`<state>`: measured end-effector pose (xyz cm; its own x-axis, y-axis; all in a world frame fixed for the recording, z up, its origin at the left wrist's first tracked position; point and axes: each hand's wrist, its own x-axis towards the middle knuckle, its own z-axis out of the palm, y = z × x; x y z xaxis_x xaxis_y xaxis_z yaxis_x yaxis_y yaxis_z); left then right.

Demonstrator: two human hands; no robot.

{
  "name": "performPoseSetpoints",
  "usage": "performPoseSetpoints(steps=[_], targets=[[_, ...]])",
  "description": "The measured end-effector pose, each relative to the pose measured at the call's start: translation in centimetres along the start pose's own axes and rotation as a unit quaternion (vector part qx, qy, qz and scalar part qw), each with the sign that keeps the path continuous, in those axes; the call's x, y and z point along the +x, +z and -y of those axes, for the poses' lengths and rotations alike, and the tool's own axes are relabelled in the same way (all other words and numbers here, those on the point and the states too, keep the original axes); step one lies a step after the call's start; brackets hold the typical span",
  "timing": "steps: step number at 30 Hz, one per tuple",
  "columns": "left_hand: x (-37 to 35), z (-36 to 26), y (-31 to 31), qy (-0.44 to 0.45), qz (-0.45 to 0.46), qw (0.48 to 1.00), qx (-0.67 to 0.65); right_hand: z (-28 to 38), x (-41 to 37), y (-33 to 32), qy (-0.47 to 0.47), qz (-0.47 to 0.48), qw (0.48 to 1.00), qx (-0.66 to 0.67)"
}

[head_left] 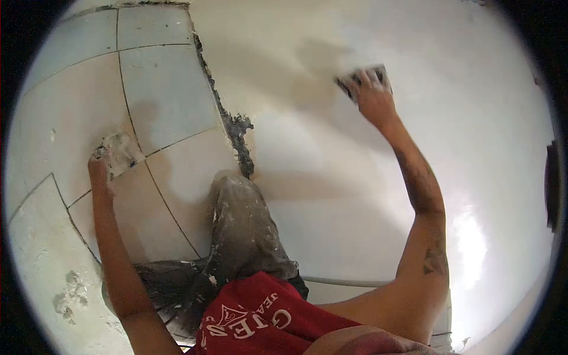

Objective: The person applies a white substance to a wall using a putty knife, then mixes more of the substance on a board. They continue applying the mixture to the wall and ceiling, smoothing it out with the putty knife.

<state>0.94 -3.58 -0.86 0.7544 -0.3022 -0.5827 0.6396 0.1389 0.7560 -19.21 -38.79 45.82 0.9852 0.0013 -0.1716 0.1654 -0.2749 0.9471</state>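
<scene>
My right hand (374, 99) is pressed to the pale smooth wall (331, 148) with its fingers over a small flat dark-and-whitish pad (381, 73). The fingers hide much of this pad, and its exact kind does not show. Low on the left, my left hand (99, 164) grips a flat piece smeared with whitish paste (122, 151), held above the tiled floor (177, 177). Most of the left fingers are hidden behind the piece.
A rough dark gap (238, 133) runs along where the tiles meet the wall. My bent knee (239, 207), in paste-spotted trousers, is close to that edge. Dried whitish lumps (72, 293) lie on the floor at lower left. A dark object (551, 186) stands at the far right edge.
</scene>
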Motion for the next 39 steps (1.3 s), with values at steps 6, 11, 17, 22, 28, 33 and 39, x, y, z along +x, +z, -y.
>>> performPoseSetpoints(steps=[6, 11, 17, 22, 28, 33, 39], targets=[[1.7, 0.4, -1.6, 0.018, -0.031, 0.998, 0.051, -1.5, 20.6, 6.8, 0.028, 0.036, 0.997, 0.055], [4.3, 2.4, -3.1, 0.079, -0.059, 0.987, 0.123, -2.2, 27.8, 13.1, 0.049, 0.052, 0.997, -0.006], [0.3, -0.6, -0.8, 0.022, -0.045, 0.994, 0.102, -1.6, 24.1, 14.8, -0.031, 0.002, 0.996, -0.082], [0.8, -0.9, -1.4, -0.017, -0.026, 0.99, 0.135, -0.3, 14.9, 13.5, -0.066, -0.054, 0.991, -0.102], [1.5, 0.7, -1.5, 0.029, 0.01, 0.999, 0.041, 2.0, 3.0, 7.4, -0.045, 0.035, 0.995, -0.087], [2.0, 1.6, -0.8, -0.013, 0.006, 1.0, -0.007, 3.8, -3.4, 2.2, -0.011, 0.171, 0.985, -0.017], [1.4, 0.2, -0.7, 0.062, 0.081, 0.994, 0.03, 10.4, -4.9, -6.7, 0.076, 0.063, 0.927, 0.361]])
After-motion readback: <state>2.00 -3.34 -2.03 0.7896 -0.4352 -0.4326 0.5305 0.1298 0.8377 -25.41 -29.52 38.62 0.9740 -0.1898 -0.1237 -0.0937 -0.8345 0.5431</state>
